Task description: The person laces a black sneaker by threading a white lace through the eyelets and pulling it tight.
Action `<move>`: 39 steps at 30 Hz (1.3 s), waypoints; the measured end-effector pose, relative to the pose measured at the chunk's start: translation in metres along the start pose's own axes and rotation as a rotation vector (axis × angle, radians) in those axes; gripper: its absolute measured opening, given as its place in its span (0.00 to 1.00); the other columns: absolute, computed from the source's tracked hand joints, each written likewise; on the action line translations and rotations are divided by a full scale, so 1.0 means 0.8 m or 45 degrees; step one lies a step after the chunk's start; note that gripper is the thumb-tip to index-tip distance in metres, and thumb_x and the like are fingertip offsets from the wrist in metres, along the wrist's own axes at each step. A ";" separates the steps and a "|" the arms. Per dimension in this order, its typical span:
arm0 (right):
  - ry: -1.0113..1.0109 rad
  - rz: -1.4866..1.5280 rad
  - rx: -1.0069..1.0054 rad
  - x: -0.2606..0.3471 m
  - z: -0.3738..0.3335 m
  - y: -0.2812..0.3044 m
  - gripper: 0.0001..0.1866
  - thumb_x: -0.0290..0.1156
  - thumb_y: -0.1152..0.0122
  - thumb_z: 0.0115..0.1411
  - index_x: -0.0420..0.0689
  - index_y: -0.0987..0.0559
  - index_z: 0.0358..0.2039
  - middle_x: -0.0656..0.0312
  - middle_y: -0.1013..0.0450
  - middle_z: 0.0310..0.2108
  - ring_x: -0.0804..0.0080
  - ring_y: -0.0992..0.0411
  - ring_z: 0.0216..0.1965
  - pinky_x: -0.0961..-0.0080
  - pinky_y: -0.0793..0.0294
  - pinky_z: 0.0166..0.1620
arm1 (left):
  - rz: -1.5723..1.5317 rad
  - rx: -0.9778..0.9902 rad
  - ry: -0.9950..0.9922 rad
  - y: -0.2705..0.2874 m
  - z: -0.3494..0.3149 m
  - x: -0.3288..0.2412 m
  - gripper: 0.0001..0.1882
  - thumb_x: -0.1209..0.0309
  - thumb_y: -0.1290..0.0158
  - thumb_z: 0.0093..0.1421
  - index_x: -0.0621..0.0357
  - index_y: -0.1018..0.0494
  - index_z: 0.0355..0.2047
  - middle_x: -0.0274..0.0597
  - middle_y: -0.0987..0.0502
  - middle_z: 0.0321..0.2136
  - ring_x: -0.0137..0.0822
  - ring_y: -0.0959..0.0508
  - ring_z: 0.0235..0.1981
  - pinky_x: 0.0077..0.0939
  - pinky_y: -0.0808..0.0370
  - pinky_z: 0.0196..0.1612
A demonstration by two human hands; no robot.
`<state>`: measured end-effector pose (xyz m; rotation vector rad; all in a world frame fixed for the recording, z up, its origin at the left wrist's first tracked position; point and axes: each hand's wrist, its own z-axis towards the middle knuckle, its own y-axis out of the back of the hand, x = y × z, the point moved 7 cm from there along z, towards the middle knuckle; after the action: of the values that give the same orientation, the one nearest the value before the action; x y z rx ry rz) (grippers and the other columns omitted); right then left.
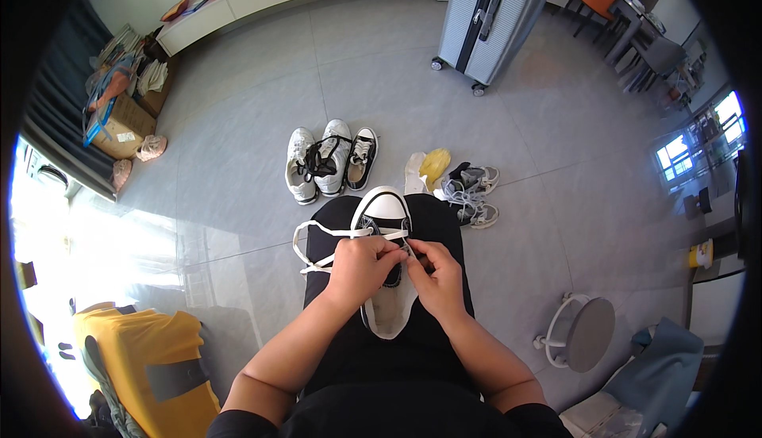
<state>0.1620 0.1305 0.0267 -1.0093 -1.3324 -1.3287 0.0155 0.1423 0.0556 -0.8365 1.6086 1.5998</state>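
Note:
A black canvas sneaker [384,205] with a white rubber toe cap lies across my lap, toe pointing away from me. Its white shoelace [300,249] crosses the front eyelets and hangs in a loose loop to the left. My left hand [359,267] is closed, thumb and forefinger pinched at the shoelace over the sneaker's opening. Closed on the sneaker's right eyelet flap, my right hand [435,279] has its thumb by the inner side. The fingertips of both hands meet there, and they hide the lace end.
On the floor ahead stand white sneakers [300,164] with a black lace on them, and a matching black sneaker [363,157]. Grey sneakers [479,180] lie by a yellow cloth-like item [434,167]. A silver suitcase [496,21], a round stool [590,335] and a yellow-draped chair [151,351] stand around.

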 end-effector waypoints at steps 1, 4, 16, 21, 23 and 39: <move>-0.016 0.016 0.009 -0.003 0.000 0.000 0.14 0.21 0.42 0.57 0.36 0.23 0.45 0.60 0.27 0.36 0.81 0.30 0.26 0.85 0.31 0.27 | 0.012 0.018 0.019 -0.001 0.003 0.002 0.07 0.71 0.37 0.50 0.63 0.19 0.28 0.45 0.21 0.18 0.31 0.22 0.17 0.23 0.27 0.23; -0.069 0.055 0.030 -0.012 0.000 0.000 0.14 0.22 0.42 0.57 0.37 0.23 0.45 0.60 0.27 0.36 0.81 0.30 0.27 0.85 0.32 0.28 | 0.024 0.036 0.013 -0.005 0.005 0.006 0.07 0.71 0.37 0.50 0.63 0.19 0.26 0.45 0.21 0.18 0.32 0.22 0.18 0.24 0.27 0.23; -0.064 0.011 0.023 -0.012 0.000 0.001 0.13 0.22 0.43 0.57 0.38 0.22 0.44 0.60 0.27 0.35 0.80 0.30 0.25 0.83 0.32 0.27 | 0.393 0.205 0.046 -0.017 0.018 0.003 0.08 0.66 0.43 0.50 0.58 0.20 0.23 0.49 0.22 0.20 0.49 0.21 0.24 0.40 0.23 0.31; -0.013 -0.080 0.024 -0.003 0.001 0.003 0.13 0.22 0.43 0.57 0.38 0.22 0.44 0.60 0.26 0.34 0.80 0.30 0.25 0.84 0.32 0.26 | 0.379 0.126 0.009 -0.016 0.019 0.001 0.08 0.67 0.41 0.49 0.59 0.21 0.23 0.48 0.22 0.18 0.48 0.22 0.22 0.37 0.25 0.28; -0.018 -0.088 0.029 -0.003 0.000 0.003 0.13 0.23 0.42 0.58 0.37 0.22 0.44 0.60 0.26 0.34 0.80 0.30 0.25 0.84 0.32 0.26 | 0.333 0.104 0.004 -0.016 0.016 0.000 0.08 0.68 0.42 0.51 0.60 0.21 0.24 0.50 0.22 0.19 0.49 0.22 0.23 0.38 0.25 0.29; -0.200 0.079 -0.042 -0.015 0.020 0.006 0.06 0.25 0.39 0.59 0.40 0.18 0.36 0.66 0.28 0.25 0.83 0.31 0.19 0.85 0.30 0.21 | 0.181 0.020 -0.172 -0.024 0.003 0.003 0.01 0.80 0.51 0.55 0.65 0.30 0.29 0.53 0.24 0.24 0.55 0.23 0.28 0.42 0.27 0.31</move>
<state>0.1679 0.1474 0.0165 -1.1882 -1.3881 -1.2492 0.0309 0.1442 0.0433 -0.6036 1.6120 1.7014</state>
